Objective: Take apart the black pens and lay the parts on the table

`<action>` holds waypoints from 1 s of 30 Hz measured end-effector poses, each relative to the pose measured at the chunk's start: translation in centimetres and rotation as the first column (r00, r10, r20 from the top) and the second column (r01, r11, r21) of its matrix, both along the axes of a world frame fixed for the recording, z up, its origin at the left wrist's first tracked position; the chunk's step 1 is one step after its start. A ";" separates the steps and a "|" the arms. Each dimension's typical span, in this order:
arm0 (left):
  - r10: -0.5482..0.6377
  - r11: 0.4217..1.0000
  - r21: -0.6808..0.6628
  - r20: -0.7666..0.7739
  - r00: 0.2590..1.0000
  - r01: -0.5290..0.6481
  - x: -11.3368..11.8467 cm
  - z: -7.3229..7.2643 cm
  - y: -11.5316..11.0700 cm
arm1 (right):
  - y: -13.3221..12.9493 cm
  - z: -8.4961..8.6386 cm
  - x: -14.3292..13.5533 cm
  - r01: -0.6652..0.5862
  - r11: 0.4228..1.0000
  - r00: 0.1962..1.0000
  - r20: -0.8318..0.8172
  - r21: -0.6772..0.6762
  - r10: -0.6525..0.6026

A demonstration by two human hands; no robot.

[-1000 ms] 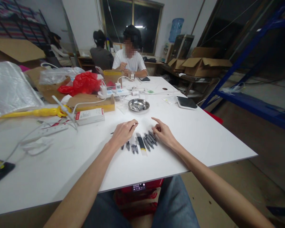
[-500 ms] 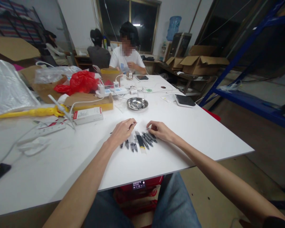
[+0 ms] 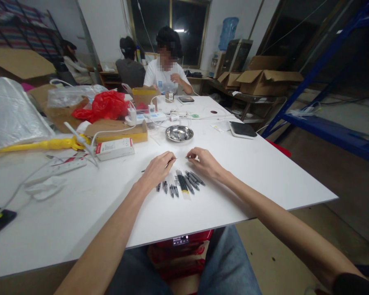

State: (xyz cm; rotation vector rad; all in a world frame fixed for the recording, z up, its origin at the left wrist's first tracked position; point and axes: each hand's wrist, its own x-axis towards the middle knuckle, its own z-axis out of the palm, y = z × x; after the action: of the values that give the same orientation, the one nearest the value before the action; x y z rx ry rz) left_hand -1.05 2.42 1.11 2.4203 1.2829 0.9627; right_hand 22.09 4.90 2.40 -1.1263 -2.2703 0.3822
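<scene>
Grey pen parts [image 3: 193, 180] – slanted, side by side – lie beside black rods [image 3: 181, 181] (yellow near ends).

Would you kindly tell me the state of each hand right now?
Left hand: closed, pinching a thin piece, barely visible.
Right hand: closed, pinching a small dark piece.

Rm's on the dim side, w/ the white tabletop [image 3: 264, 176] the brightest big area. A lit strip shines in the dark window [image 3: 187, 49]; the metal dish [image 3: 171, 133] and plastic sheet [image 3: 15, 110] throw back glare. A soft shadow lies along the left forearm [image 3: 113, 229]. The right side goes murky, esp. under the blue rack [image 3: 326, 133], and everything stretches toward the edges. Pen parts [image 3: 172, 191] look soft (can't make out the finest bits, tbh).
</scene>
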 end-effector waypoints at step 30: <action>0.041 0.999 0.023 0.013 0.999 -0.041 -0.6 0.7 -0.2 | 0.4 -1.4 -3.0 -0.107 0.968 0.768 -0.637 -0.228 -0.065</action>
State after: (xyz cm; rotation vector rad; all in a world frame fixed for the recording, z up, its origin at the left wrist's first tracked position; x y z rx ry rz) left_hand -1.62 2.26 1.77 2.4103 1.3285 1.0082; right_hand 19.09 5.31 1.02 -0.8959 -1.6456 0.9362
